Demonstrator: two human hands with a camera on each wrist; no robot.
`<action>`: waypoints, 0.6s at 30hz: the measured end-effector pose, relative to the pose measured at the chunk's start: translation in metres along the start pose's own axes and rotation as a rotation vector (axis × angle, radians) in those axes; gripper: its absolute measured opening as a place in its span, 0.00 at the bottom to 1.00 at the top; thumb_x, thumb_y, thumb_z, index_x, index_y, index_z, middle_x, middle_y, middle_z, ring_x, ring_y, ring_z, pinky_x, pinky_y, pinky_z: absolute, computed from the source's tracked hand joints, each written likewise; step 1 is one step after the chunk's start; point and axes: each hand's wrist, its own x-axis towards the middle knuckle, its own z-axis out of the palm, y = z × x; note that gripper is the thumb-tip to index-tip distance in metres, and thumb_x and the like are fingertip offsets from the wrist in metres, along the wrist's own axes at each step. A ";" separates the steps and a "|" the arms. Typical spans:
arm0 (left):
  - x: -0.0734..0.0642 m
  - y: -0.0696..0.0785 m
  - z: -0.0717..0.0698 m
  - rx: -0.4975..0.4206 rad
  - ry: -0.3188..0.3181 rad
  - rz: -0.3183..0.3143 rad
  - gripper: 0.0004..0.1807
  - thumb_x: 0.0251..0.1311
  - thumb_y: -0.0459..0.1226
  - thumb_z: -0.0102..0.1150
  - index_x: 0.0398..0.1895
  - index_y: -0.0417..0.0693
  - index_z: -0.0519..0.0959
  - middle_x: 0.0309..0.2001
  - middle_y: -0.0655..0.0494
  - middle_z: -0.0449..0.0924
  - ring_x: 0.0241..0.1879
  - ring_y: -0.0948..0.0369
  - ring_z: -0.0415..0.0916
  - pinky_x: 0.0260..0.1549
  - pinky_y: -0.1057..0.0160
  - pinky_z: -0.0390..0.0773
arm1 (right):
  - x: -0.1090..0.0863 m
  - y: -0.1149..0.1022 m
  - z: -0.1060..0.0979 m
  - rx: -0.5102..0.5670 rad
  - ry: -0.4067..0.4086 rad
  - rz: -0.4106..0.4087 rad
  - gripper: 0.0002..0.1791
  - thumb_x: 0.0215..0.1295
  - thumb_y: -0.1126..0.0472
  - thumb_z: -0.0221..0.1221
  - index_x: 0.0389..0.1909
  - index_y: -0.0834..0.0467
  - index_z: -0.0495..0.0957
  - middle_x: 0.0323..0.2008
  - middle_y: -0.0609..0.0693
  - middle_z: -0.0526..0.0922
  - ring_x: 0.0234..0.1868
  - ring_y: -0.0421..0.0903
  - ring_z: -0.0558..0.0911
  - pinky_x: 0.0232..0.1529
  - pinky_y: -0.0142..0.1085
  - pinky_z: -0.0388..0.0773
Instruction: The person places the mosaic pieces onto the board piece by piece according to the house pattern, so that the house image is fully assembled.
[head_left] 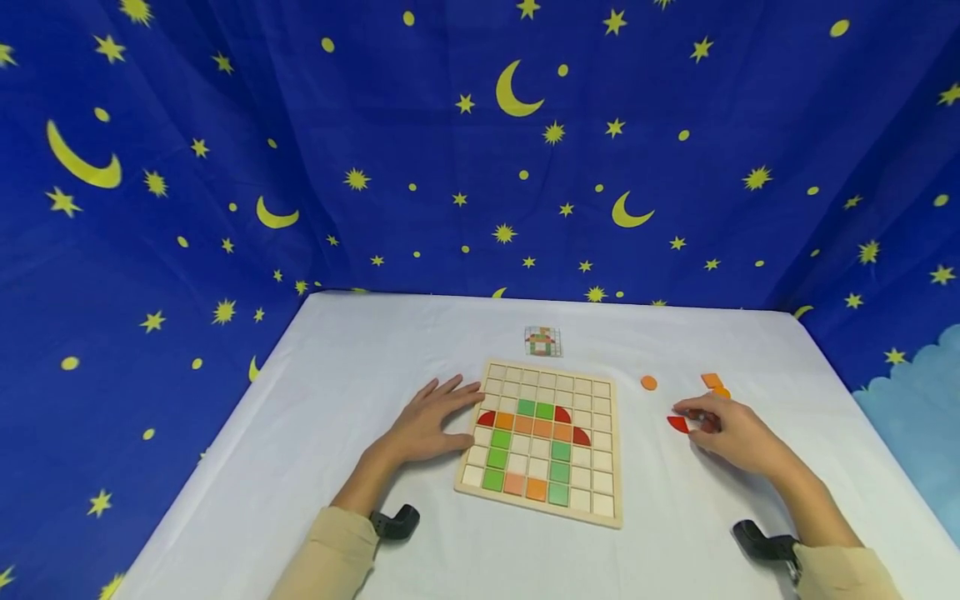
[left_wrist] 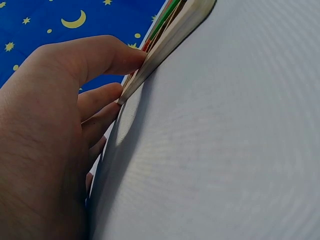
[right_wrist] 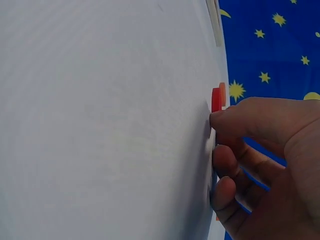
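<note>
A wooden grid board (head_left: 543,507) lies on the white table, its squares partly filled with green, orange and red tiles. The left hand (head_left: 431,423) rests at its left edge, fingers spread and fairly straight; in the left wrist view the thumb (left_wrist: 127,57) touches the board's rim (left_wrist: 165,42). To the right of the board, the right hand (head_left: 731,433) pinches a red quarter-circle tile (head_left: 678,424) between thumb and forefinger, low over the table. The right wrist view shows this red tile (right_wrist: 216,100) edge-on at the thumb tip, the other fingers curled below.
An orange round tile (head_left: 648,383) lies between the board and the right hand. Behind that hand are an orange square tile (head_left: 711,381) and a partly hidden yellow-orange tile (head_left: 722,392). A small pattern card (head_left: 543,342) lies beyond the board. Blue star-patterned cloth (head_left: 450,150) surrounds the table.
</note>
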 end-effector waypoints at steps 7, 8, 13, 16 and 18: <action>0.000 0.001 0.000 0.007 0.004 0.008 0.39 0.53 0.58 0.59 0.70 0.66 0.65 0.72 0.70 0.55 0.73 0.62 0.42 0.70 0.54 0.37 | 0.006 -0.001 0.005 0.016 0.011 -0.025 0.17 0.56 0.65 0.66 0.48 0.54 0.82 0.34 0.45 0.77 0.31 0.45 0.71 0.28 0.32 0.71; 0.000 0.001 0.000 0.006 0.001 0.005 0.39 0.53 0.58 0.59 0.70 0.66 0.64 0.72 0.70 0.54 0.73 0.62 0.42 0.70 0.54 0.37 | 0.007 -0.001 0.006 0.023 0.009 -0.025 0.17 0.56 0.65 0.66 0.48 0.54 0.82 0.33 0.45 0.77 0.31 0.45 0.72 0.28 0.32 0.71; 0.000 0.002 0.000 -0.001 -0.004 0.002 0.39 0.53 0.58 0.59 0.70 0.66 0.65 0.72 0.71 0.54 0.73 0.62 0.41 0.70 0.54 0.37 | 0.011 -0.004 0.009 0.016 -0.012 -0.024 0.19 0.55 0.63 0.67 0.50 0.55 0.81 0.34 0.45 0.77 0.31 0.44 0.71 0.28 0.32 0.71; 0.000 0.001 0.000 0.008 0.002 0.000 0.39 0.53 0.58 0.59 0.70 0.66 0.65 0.72 0.71 0.54 0.73 0.62 0.42 0.70 0.54 0.37 | 0.013 -0.007 0.010 -0.001 -0.005 -0.040 0.21 0.54 0.64 0.68 0.51 0.53 0.81 0.40 0.45 0.78 0.33 0.45 0.71 0.30 0.33 0.71; 0.000 0.001 0.001 0.012 0.000 -0.001 0.38 0.53 0.58 0.59 0.70 0.67 0.65 0.72 0.71 0.54 0.73 0.62 0.42 0.70 0.54 0.37 | 0.014 -0.009 0.012 -0.006 0.001 -0.056 0.20 0.54 0.64 0.68 0.51 0.52 0.82 0.42 0.44 0.78 0.35 0.45 0.72 0.32 0.34 0.72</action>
